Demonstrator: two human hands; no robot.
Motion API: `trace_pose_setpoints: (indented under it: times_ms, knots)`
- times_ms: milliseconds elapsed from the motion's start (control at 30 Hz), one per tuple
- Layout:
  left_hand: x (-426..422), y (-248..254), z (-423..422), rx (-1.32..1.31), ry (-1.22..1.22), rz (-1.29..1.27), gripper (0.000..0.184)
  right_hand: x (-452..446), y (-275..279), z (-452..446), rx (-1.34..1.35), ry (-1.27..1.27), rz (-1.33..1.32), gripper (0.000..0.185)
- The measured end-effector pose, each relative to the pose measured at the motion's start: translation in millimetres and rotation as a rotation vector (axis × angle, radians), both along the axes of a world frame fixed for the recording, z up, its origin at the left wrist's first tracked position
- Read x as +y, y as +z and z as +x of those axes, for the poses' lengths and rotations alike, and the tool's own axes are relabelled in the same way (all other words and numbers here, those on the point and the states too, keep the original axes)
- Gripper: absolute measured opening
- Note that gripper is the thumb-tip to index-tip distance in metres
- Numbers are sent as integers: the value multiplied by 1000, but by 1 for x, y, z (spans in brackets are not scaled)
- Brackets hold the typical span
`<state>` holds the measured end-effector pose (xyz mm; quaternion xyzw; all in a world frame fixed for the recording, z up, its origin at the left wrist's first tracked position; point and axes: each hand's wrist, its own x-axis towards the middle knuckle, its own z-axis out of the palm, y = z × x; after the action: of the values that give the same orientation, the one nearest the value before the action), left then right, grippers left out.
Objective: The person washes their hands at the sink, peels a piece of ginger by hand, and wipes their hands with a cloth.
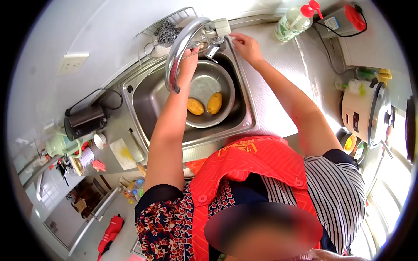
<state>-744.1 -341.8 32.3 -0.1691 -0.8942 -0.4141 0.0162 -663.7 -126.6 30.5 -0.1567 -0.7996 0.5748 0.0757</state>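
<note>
Two yellow, potato-like items lie in a round metal bowl [209, 82] inside the steel sink [150, 100]; one [195, 106] is left of the other [214, 103]. My left hand [190, 58] reaches behind the curved chrome tap [179, 52] to the front edge of the wire rack [187, 15]. Its fingers look closed and are partly hidden, so what they hold is unclear. On the other side of the tap base, my right hand [246, 47] has its fingers bent and pressed together beside a white block [222, 27]. Anything in that pinch is too small to name.
A steel scourer [166, 32] lies in the rack. Bottle with red cap [294, 25] stands at the back right. A rice cooker [360, 111] is at the right. Left of the sink are a black appliance [85, 122], a cup [100, 141] and a knife [136, 141].
</note>
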Motion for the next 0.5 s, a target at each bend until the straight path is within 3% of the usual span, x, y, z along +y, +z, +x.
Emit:
trace_pose_setpoints:
  times_ms: [33, 67, 133, 167, 200, 300, 367, 400, 467, 500]
  knots:
    - [5, -11, -16, -178, 17, -576, 27, 3, 3, -11, 59, 2, 60, 28]
    - [3, -54, -34, 230, -84, -177, 31, 5, 3, -21, 110, 42, 158, 29]
    - [21, -28, -45, 325, -238, -87, 33, 6, 3, -39, 206, 121, 356, 31]
    - [28, -19, -44, 250, -249, -128, 33, 6, 3, -43, 197, 156, 417, 31]
    - [31, -13, -44, 335, -315, -284, 31, 6, 4, -48, 187, 192, 477, 31]
    - [29, -19, -50, 502, -374, -316, 33, 8, -6, -56, 48, 305, 575, 31]
    - [33, -26, -51, 458, -362, -159, 35, 7, -12, -56, -79, 344, 583, 30]
    - [36, -26, -51, 435, -353, -80, 35, 7, -11, -55, -45, 329, 536, 29]
    - [30, -17, -54, 395, -429, -259, 34, 6, -9, -53, 23, 301, 446, 26]
    - [29, -18, -54, 411, -436, -284, 34, 5, -8, -53, 11, 265, 247, 25]
